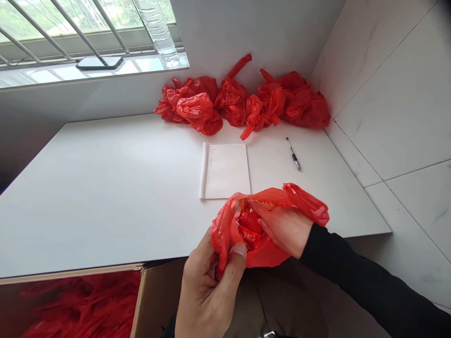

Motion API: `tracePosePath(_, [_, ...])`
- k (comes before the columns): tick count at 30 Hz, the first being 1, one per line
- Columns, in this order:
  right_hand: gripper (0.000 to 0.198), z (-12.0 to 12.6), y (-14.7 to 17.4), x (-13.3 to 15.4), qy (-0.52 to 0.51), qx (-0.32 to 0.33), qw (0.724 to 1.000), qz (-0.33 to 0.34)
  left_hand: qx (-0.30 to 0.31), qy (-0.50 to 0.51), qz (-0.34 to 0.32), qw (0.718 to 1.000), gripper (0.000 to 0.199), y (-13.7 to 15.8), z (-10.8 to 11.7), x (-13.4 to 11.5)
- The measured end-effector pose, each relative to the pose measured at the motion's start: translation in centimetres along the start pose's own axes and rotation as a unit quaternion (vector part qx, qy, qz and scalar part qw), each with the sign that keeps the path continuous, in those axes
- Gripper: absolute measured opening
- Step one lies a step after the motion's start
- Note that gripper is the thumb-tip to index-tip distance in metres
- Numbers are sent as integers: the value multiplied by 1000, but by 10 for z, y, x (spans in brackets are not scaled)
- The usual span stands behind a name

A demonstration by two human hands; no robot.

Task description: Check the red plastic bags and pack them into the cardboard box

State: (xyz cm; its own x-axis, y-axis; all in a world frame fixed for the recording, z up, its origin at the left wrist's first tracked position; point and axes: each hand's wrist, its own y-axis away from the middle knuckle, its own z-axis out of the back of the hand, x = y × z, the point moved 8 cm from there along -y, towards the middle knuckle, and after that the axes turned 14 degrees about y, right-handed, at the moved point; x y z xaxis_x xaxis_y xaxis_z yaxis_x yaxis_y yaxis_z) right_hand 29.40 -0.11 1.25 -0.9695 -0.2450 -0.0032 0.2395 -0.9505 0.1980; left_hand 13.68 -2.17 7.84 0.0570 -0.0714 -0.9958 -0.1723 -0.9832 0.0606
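Left hand (213, 286) pinched on the left rim of an open red bag (271, 257), thumb over the lip, fingers tucked behind. Right hand (286, 229) in through the bag's mouth from the right, black sleeve (355, 272) at the wrist; fingertips among red wrapped packets (250, 234), whether closed on one I cannot tell. Hands apart, the mouth spread between them. One bag handle (308, 203) loops up beyond the right wrist.

Bag held at the table's near edge, in front of the person's lap, its far side across the tabletop (116, 188). From here its upper rim overlaps the lower right corner of a notepad (228, 171), which lies flat, a few small marks at the top. Pen (293, 154) to the notepad's right, well in from the edges.

Widest room for moving: leftward, a long white stretch. Right side tighter, bounded by a tiled wall (398, 117). Far edge: red bundles (243, 101) bunched along the back wall into the right corner.

Lower left, below the near edge, a cardboard box (139, 300) of loose red plastic (88, 300). Phone (99, 63) and clear bottle (158, 35) on the sill, by the barred window.
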Motion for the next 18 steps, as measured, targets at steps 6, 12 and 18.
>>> tracePosePath(6, [45,20,24,13,10,-4,1000,28,15,15,0,1000,46,0,4,1])
tracePosePath(12, [45,104,90,-9,-110,-311,944,32,-1,107,32,994,39,-6,19,8])
tracePosePath(18, [64,65,84,-48,-67,-278,951,-112,-1,163,-29,986,26,-6,17,-2])
